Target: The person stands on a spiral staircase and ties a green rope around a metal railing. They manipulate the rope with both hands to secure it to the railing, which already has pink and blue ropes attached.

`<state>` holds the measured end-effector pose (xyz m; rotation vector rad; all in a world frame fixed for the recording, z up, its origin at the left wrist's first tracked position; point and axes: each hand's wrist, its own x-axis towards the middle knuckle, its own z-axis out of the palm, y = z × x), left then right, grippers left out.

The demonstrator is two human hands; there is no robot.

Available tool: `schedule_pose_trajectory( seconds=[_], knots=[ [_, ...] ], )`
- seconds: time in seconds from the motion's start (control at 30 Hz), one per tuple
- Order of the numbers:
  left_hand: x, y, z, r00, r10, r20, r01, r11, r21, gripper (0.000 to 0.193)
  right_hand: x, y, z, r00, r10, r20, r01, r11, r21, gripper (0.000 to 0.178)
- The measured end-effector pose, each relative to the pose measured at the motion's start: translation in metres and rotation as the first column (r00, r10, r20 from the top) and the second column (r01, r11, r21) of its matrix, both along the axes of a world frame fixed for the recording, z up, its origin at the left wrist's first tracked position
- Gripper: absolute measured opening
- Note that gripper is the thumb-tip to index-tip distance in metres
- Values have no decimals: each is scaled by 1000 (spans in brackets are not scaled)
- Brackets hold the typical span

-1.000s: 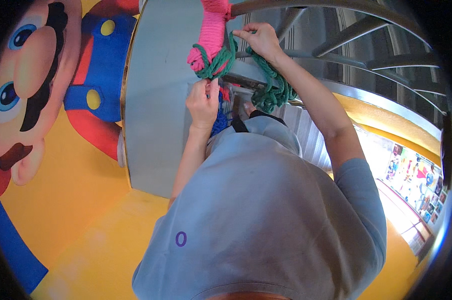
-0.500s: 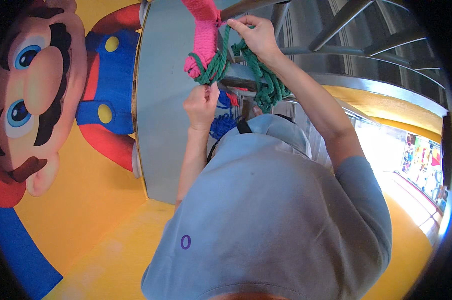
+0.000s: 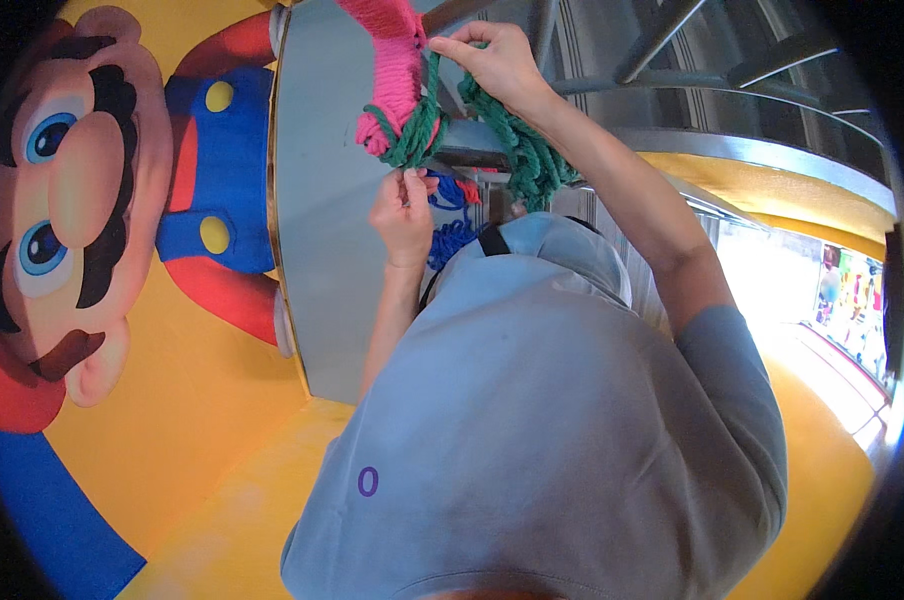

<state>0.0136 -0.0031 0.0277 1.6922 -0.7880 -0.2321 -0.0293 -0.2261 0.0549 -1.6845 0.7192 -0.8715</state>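
Note:
Pink rope [image 3: 397, 85] is wound tightly along a bar at the top, ending in a rounded pink tip. Near that end, several loops of green rope [image 3: 412, 140] go around it. My right hand [image 3: 500, 65], above and to the right of the loops, pinches a strand that runs up from them. The remaining green rope hangs in a thick bundle [image 3: 532, 150] below this hand. Just under the loops, my left hand [image 3: 404, 220] is closed with thumb and fingers together; what it grips, if anything, is hidden.
Metal railing bars [image 3: 672, 40] cross the upper right. Blue rope [image 3: 454, 235] hangs behind my left hand, with a bit of red rope [image 3: 469, 190] above it. A grey panel [image 3: 322, 230] and a large painted cartoon figure [image 3: 92, 180] stand at left. Yellow surface [image 3: 222, 500] lies below.
The view has shifted slightly, so ropes and hands appear a little farther left. My left hand's fingers have turned slightly below the loops. My right hand keeps its pinch on the strand.

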Motion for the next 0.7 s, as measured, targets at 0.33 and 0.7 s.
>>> schedule_pose_trajectory(
  seconds=[0.33, 0.7],
  knots=[
    [-4, -1, 11, 896, -25, -444, -26, 994, -109, 17, 1, 21, 60, 982, 91, 166, -112, 986, 123, 21],
    [13, 7, 25, 400, -127, -908, -115, 976, -187, 28, -82, 41, 72, 923, 319, 215, -373, 877, 302, 32]
  ],
)
